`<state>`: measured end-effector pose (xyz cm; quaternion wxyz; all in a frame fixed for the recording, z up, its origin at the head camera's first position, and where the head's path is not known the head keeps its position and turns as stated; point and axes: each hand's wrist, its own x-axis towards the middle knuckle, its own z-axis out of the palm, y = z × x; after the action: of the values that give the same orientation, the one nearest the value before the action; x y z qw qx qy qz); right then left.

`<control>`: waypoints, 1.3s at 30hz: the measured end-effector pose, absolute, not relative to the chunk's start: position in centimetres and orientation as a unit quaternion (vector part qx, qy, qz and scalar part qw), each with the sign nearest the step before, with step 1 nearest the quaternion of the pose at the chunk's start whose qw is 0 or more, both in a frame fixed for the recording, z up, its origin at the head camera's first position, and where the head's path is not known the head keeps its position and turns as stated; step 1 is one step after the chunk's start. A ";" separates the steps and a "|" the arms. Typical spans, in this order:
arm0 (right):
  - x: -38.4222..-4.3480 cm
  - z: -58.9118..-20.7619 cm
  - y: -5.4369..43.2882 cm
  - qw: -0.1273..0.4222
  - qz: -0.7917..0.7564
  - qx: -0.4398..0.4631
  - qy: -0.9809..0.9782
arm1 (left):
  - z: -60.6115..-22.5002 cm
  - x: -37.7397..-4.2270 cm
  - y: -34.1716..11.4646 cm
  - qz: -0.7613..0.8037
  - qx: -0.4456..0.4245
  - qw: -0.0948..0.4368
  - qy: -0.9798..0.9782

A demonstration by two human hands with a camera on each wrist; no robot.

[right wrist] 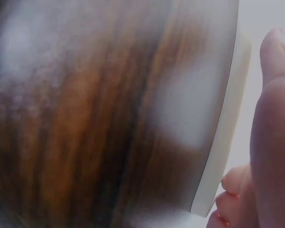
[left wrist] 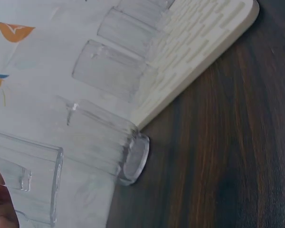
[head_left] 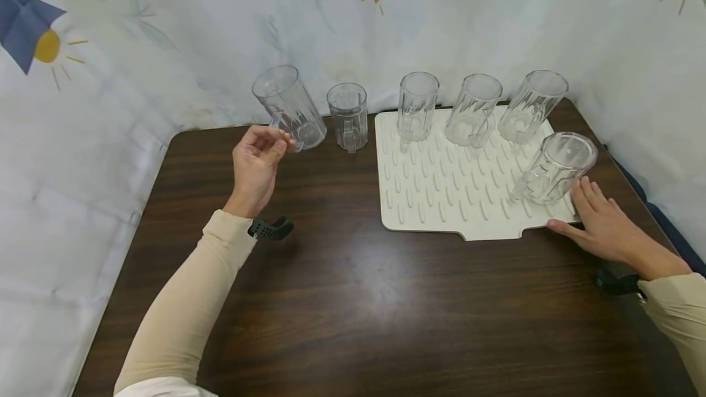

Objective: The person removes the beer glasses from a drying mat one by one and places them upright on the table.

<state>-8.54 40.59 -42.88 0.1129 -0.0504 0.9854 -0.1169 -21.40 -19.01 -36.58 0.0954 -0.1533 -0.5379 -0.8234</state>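
Pinching the large glass mug by its handle, the left hand is near the tabletop's back edge. The right hand lies, fingers extended, by the white ridged mat's front-right corner, beside the nearest mug; wide room separates the hands.

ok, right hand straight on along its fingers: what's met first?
Likely the front-right glass mug on the white mat, just ahead of the hand; depth unclear, may already touch.

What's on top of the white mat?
Four glass mugs: three along the back of the mat, one near its front right corner, beside the right hand. What lies under it is covered.
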 end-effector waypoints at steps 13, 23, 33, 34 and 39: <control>-8.6 -42.9 40.4 0.126 -0.101 -0.041 0.986 | -39.4 -23.8 -19.0 -0.790 -0.109 0.093 -0.596; -8.7 -42.6 40.1 0.131 -0.087 -0.039 0.987 | -40.8 -25.6 -18.6 -0.759 -0.090 0.088 -0.639; -8.9 -42.4 40.2 0.140 -0.085 -0.038 0.986 | -41.9 -26.3 -18.2 -0.741 -0.075 0.076 -0.663; -8.9 -42.4 40.2 0.140 -0.086 -0.037 0.986 | -41.9 -26.3 -18.2 -0.740 -0.075 0.075 -0.665; -9.0 -42.3 40.2 0.141 -0.090 -0.036 0.985 | -42.3 -26.4 -18.1 -0.727 -0.075 0.073 -0.678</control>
<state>-8.96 40.15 -42.34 0.1405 -0.0357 0.9853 -0.0905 -26.36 -18.10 -42.26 0.0735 -0.0746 -0.6785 -0.7271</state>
